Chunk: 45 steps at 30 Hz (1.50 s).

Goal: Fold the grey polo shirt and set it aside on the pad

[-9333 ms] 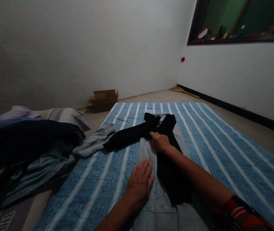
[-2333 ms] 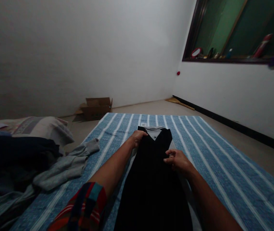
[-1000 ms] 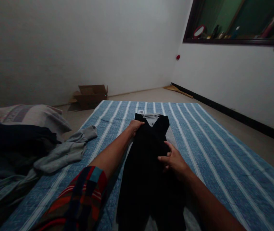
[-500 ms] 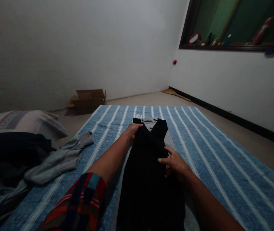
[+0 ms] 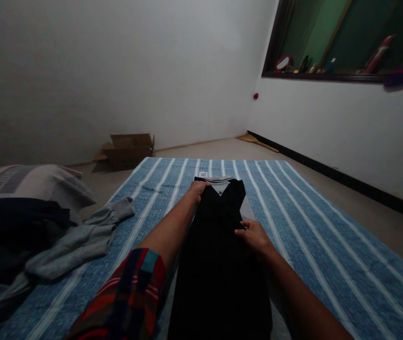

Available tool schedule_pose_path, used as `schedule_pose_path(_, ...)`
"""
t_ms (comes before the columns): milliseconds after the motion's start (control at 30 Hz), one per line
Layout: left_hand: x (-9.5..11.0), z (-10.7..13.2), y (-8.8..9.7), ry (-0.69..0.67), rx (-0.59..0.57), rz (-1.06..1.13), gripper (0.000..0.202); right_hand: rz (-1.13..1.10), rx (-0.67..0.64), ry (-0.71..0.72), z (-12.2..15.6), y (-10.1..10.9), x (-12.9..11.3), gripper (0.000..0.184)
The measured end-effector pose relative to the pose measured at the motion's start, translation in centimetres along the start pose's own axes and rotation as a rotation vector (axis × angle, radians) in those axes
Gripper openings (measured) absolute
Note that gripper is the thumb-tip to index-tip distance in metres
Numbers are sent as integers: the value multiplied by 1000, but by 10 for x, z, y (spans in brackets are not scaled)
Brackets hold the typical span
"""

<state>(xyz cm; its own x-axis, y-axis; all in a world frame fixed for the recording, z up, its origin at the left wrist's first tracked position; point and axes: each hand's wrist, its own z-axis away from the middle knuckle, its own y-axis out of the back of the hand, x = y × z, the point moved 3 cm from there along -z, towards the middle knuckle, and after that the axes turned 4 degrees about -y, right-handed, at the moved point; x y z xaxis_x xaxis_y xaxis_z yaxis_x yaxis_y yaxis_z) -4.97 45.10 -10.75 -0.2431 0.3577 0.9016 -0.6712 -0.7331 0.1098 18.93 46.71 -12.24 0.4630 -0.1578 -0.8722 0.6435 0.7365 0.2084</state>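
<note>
A black shirt [image 5: 219, 274] lies long and narrow down the middle of the striped bedding, its V-shaped neckline and striped collar at the far end. Grey cloth [image 5: 247, 210] shows from beneath its right edge. My left hand [image 5: 197, 190] is closed on the shirt's left shoulder beside the collar. Further down on the right, my right hand [image 5: 256, 237] pinches the shirt's edge between thumb and fingers. Inside the neck opening a light grey lining [image 5: 220, 188] with a small dark mark is visible.
Blue and white striped bedding [image 5: 314, 264] spreads under the shirt. At the left lie a grey garment [image 5: 70, 252], dark clothes [image 5: 20, 219] and a pale blanket [image 5: 42, 182]. An open cardboard box [image 5: 129, 153] stands on the floor behind, and a broom [image 5: 258, 141] lies by the wall.
My right thumb and fingers have come together on the shirt's right edge, where they were spread before. My left hand stays at the shoulder. The view has shifted slightly.
</note>
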Motion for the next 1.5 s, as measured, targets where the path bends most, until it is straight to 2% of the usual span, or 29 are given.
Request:
schedule_pose_path(167, -6, -2, 3, -136, 108, -136, 31, 136, 56, 33, -3, 3, 2, 15)
schedule_pose_path(267, -2, 0, 4, -253, 177, -259, 29, 210, 104, 71, -2, 6, 2, 21)
schedule_pose_path(367, 6, 11, 6, -409, 263, -408, 24, 283, 143, 128, 0, 9, 1, 25)
schedule_pose_path(433, 8, 27, 5, -535, 289, -517, 21, 333, 161, 168, 1, 11, 0, 24)
schedule_pose_path(500, 5, 48, 1, -670, 253, -630, 28, 377, 181, 207, 5, 11, 0, 23)
schedule_pose_path(600, -12, 78, -11, -821, 103, -797, 34, 457, 236, 253, 15, 9, -2, 24)
schedule_pose_path(667, -26, 90, -17, -836, 26, -889, 35, 613, 348, 341, 26, 7, -7, 26)
schedule_pose_path(767, -42, 93, -22, -762, -8, -986, 46, 889, 506, 622, 42, -1, -15, 24)
schedule_pose_path(833, -48, 90, -23, -706, -17, -1027, 51, 991, 468, 794, 46, -6, -14, 21)
schedule_pose_path(867, -49, 88, -24, -685, -23, -1043, 53, 1025, 425, 835, 45, -8, -11, 20)
schedule_pose_path(967, -49, 85, -26, -658, -35, -1081, 55, 1050, 337, 828, 34, -7, 3, 28)
schedule_pose_path(1100, -42, 95, -25, -646, -54, -1122, 54, 979, 316, 804, 27, 0, 15, 38)
schedule_pose_path(1200, -38, 121, -19, -652, -81, -1149, 52, 927, 313, 797, 39, 7, 15, 38)
schedule_pose_path(1300, -44, 166, -7, -706, -148, -1185, 51, 892, 292, 847, 70, 12, 14, 36)
schedule_pose_path(1433, -72, 235, 11, -798, -255, -1192, 49, 862, 175, 935, 128, 10, 24, 37)
schedule_pose_path(1500, -89, 259, 17, -811, -289, -1187, 48, 877, 79, 951, 149, 5, 36, 41)
